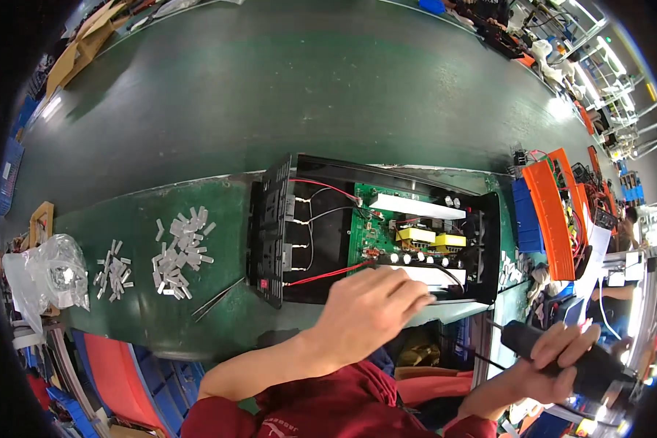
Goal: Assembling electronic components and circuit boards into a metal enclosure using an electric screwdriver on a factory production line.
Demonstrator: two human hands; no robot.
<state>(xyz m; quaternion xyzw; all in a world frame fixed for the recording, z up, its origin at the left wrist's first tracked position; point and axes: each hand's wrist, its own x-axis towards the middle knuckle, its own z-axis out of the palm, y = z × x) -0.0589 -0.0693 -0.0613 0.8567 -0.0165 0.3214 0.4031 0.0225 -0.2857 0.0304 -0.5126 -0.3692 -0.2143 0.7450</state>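
Note:
An opened black metal case (317, 290) lies before me, with a green circuit board (369, 233), pale heatsink bars (416, 206), yellow transformers (416, 235) and red and black wires inside. My left hand (372, 310) is over its near edge, fingers curled and pressed together; what they pinch, if anything, is too small to make out. To the right, off the table edge, my right hand (558, 361) grips a black electric screwdriver (522, 337). Its bit points up and left, toward the near right corner of the case, apart from it.
Left of the case lie tweezers (217, 301) and two piles of small silvery pieces (179, 255). Farther left is a clear plastic bag (47, 274). Right of the case stand a blue bin (525, 219) and orange housings (547, 223). A green work surface (270, 87) stretches behind.

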